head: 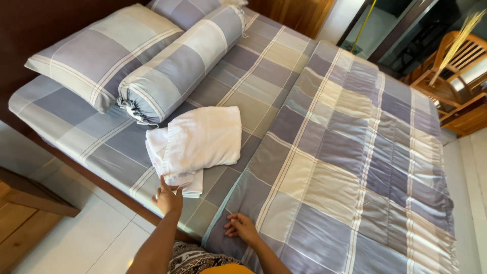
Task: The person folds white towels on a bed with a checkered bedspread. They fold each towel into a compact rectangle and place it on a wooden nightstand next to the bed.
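White towel (200,139) under left fingertips (163,186)

left hand (169,199) touching white folded towel (195,144) | right hand (242,228) flat on checked blanket (350,167)

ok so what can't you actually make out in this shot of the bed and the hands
Head view only:
- Second pillow: cut off by the top edge and hidden behind the bolster.
- Left hand fingertips: at the white folded cloth; grip unclear.
- Right hand palm: pressed face down on the quilt.
- Wooden chair: cut by the right edge.
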